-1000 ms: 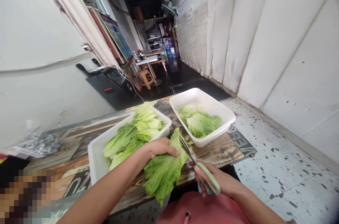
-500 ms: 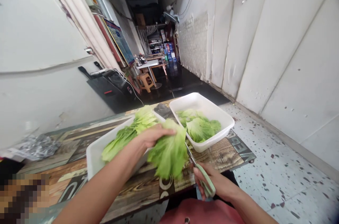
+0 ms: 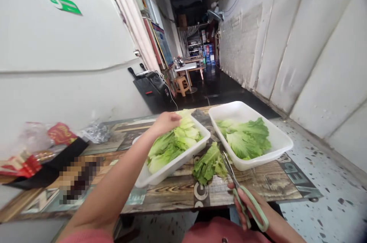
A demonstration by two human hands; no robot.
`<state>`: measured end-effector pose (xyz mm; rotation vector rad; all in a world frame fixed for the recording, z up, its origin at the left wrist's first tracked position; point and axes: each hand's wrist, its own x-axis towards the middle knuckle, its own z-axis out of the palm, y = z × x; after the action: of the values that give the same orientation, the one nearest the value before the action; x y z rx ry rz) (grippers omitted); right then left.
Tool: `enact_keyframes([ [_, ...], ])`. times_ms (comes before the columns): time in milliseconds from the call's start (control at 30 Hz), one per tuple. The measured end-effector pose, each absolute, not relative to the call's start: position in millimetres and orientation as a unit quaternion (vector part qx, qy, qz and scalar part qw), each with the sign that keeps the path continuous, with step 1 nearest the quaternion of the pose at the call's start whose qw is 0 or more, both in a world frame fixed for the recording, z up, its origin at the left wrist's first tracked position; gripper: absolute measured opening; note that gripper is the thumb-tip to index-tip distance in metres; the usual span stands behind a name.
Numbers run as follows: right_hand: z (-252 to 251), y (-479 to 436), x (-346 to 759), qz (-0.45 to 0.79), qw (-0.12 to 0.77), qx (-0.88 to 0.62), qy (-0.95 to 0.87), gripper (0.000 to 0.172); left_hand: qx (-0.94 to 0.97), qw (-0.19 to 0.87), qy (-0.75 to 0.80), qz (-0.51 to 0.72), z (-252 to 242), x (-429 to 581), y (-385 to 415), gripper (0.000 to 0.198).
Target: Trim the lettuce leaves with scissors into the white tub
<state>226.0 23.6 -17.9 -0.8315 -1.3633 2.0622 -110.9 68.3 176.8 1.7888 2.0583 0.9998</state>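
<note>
Your left hand (image 3: 168,122) is at the pale-green lettuce leaves (image 3: 186,136) in the white rectangular plastic tub (image 3: 172,169), can't tell if gripping, your right hand (image 3: 258,199) grips green-handled metal scissors (image 3: 235,182) right of that tub, loose green lettuce pieces (image 3: 208,164) between on the wood-patterned desk (image 3: 169,193).

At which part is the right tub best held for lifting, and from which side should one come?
The right tub is probably best gripped by its two long rims, a hand on each, from above: it stands upright, with open top, and these rims rise above the lettuce. The right hand holds scissors, so these should go down first.
</note>
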Motion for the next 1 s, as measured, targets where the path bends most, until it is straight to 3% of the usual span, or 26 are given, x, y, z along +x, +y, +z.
enact_keyframes([
  [167,-16,20,214,0.755,0.258,-0.312,-0.515,0.066,0.722,0.109,0.663,0.164,140,-123,54,0.031],
  [333,-13,17,213,0.746,0.252,-0.314,-0.531,0.065,0.761,-0.021,0.648,0.008,120,-93,58,0.04],
  [433,-11,15,216,0.749,0.26,-0.313,-0.522,0.061,0.738,-0.042,0.673,-0.022,121,-87,59,0.044],
  [667,-14,14,220,0.757,0.262,-0.3,-0.518,0.059,0.722,0.016,0.689,0.059,130,-95,55,0.033],
  [867,-17,15,219,0.75,0.256,-0.302,-0.53,0.058,0.652,0.133,0.681,0.304,140,-125,53,0.05],
  [1000,-15,16,218,0.749,0.255,-0.297,-0.534,0.059,0.605,0.136,0.684,0.385,139,-142,53,0.052],
])
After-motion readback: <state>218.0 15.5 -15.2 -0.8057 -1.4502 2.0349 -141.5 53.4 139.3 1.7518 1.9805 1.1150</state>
